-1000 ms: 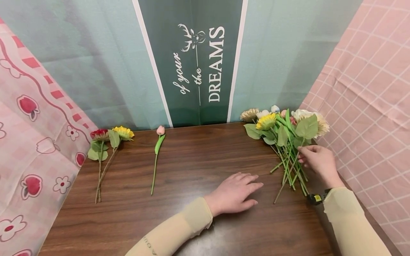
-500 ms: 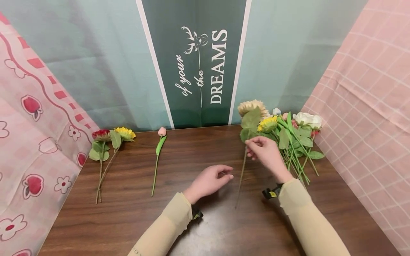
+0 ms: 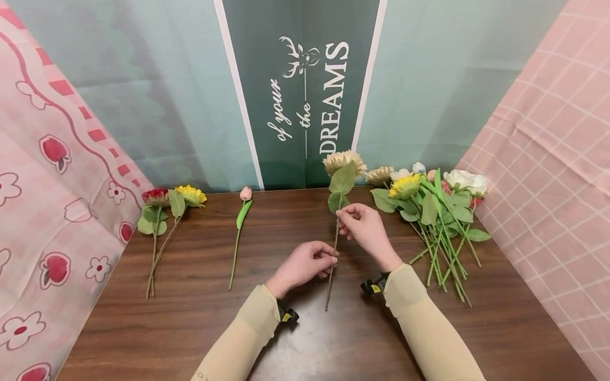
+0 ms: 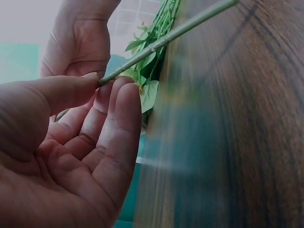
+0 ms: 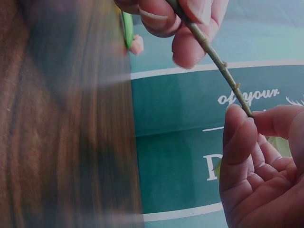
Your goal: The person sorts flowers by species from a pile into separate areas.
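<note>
Beige flower (image 3: 344, 160): one artificial stem with a pale tan, many-petalled head, two green leaves below it and a thin olive-brown stalk. It is held above the middle of the wooden table (image 3: 200, 323), head toward the green banner (image 3: 305, 90), stalk end pointing back toward the person. The right hand (image 3: 367, 230) pinches the stalk just under the lower leaf, thumb and fingertips curled around it. The left hand (image 3: 304, 264) pinches the same stalk lower down between thumb and fingers; the left wrist view shows the stalk running across the fingertips (image 4: 124, 95). The two hands are near each other but apart. A bundle of flowers (image 3: 431, 211) lies on the table to the right. A pink tulip (image 3: 242, 217), a small sunflower (image 3: 191, 196) and a red flower (image 3: 155, 197) lie to the left.
</note>
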`<move>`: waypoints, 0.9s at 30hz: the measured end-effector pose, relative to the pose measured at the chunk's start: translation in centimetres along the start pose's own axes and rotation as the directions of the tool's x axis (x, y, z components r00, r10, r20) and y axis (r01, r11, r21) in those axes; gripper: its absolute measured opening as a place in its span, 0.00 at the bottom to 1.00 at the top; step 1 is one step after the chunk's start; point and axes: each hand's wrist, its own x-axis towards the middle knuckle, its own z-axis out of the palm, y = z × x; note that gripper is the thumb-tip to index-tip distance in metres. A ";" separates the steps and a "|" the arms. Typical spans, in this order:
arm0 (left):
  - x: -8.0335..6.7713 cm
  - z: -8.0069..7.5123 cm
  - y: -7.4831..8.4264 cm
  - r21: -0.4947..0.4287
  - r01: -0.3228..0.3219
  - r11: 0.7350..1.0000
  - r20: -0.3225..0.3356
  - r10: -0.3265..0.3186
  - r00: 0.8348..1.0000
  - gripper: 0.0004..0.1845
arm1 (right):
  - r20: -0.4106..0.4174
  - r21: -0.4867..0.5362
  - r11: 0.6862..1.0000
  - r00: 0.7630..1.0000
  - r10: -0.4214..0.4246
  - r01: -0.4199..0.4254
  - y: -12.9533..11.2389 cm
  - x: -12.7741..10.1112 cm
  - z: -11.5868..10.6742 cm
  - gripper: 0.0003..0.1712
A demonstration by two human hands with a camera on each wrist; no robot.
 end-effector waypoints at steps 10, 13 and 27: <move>0.3 0.2 0.0 -0.009 0.008 1.000 -0.014 -0.008 1.000 0.12 | 0.020 0.080 0.996 0.999 0.039 -0.040 -0.3 -0.4 0.1 0.15; 0.3 0.3 -0.1 -0.027 0.015 1.000 -0.017 -0.016 1.000 0.12 | 0.056 0.123 0.990 0.997 0.060 -0.066 -0.3 -0.6 0.1 0.18; 0.3 0.6 -0.6 -0.089 0.065 0.994 -0.066 -0.071 0.995 0.07 | 0.069 0.181 0.980 0.995 0.066 -0.077 0.0 -0.5 0.6 0.17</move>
